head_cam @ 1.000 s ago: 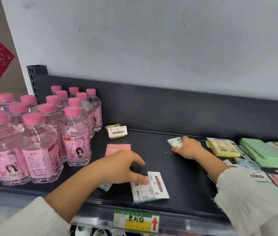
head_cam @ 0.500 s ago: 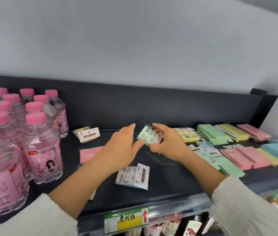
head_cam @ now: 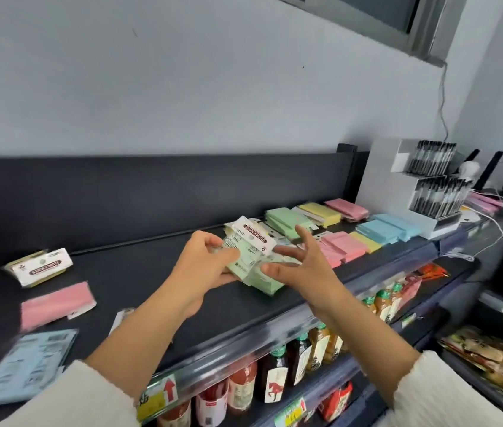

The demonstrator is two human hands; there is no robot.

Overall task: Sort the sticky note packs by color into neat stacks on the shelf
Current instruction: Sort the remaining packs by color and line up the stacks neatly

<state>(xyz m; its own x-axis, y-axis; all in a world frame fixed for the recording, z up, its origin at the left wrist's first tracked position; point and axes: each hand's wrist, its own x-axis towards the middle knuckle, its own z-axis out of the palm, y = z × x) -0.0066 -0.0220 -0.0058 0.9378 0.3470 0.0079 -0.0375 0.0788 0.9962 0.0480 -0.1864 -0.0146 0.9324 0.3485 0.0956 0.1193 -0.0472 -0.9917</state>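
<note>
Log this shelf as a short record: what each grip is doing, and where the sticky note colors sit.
left grip: holds green packs over the shelf
right grip: fingers spread, at the packs' right side
piles at right: green stack, yellow stack, pink stack, blue stack
loose at left: pink pack, blue pack, white-labelled pack
</note>
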